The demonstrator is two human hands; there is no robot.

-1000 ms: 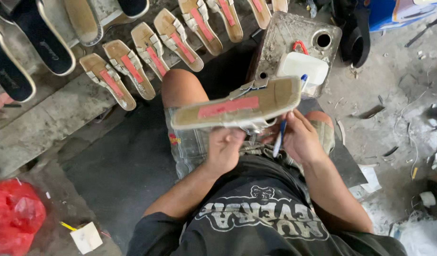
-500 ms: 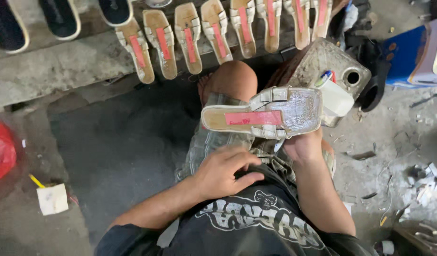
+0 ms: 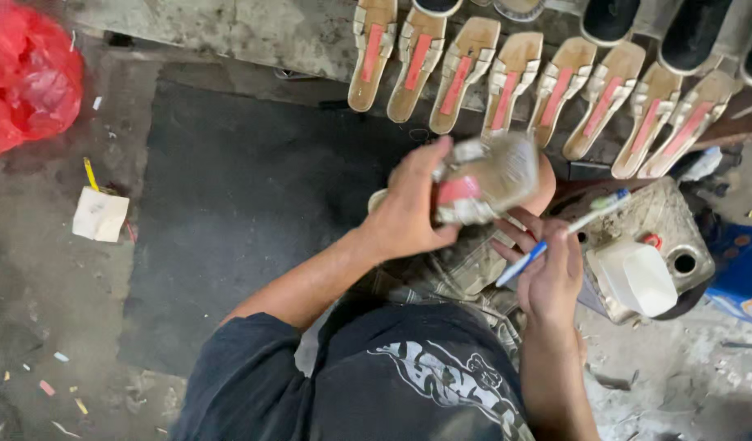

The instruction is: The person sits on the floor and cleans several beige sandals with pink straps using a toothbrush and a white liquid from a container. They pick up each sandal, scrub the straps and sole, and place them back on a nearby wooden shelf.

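Item: sandal (image 3: 484,178), silver w/ red insole strip, blurred, being held over knee. L hand (image 3: 410,204) is gripping its heel end; R hand (image 3: 549,273) is pinching blue-handled brush (image 3: 560,235) just beside it. Step, prob.: gluing/coating sole. Next move calls for steadying sandal, bringing bristles into contact.

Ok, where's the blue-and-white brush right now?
In the head view, the blue-and-white brush is in the right hand, right of centre, just below the blurred sandal with a red strip held by the left hand, beside the white plastic container.

Left hand (image 3: 409,214) grips blurred sandal (image 3: 486,175); right hand (image 3: 551,278) holds brush (image 3: 560,237) beside it.
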